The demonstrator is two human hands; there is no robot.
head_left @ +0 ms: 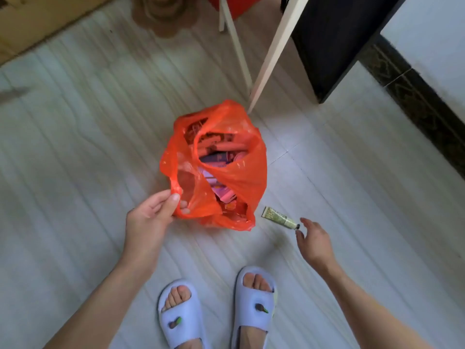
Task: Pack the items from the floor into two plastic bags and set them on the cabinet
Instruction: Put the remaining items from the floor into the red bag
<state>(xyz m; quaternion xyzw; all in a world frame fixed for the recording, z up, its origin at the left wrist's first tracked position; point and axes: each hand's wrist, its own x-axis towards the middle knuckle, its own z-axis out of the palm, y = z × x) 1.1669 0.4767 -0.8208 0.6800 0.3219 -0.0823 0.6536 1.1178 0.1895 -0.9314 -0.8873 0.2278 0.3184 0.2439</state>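
Note:
An orange plastic bag (241, 177) sits on the pale floor in the middle of the view, its mouth open and several small packets visible inside. My left hand (151, 217) pinches the bag's near-left handle between thumb and fingers. A small green patterned tube (278, 217) with a black cap lies on the floor just right of the bag. My right hand (314, 238) hovers by the tube's cap end, fingers spread and relaxed, holding nothing.
Two white slanted furniture legs (266, 64) stand behind the bag. A dark cabinet side (334, 46) rises at the upper right, beside a dark patterned skirting (412, 96). My feet in pale blue slippers (254, 306) are at the bottom. A brown mat (166, 13) lies at the top.

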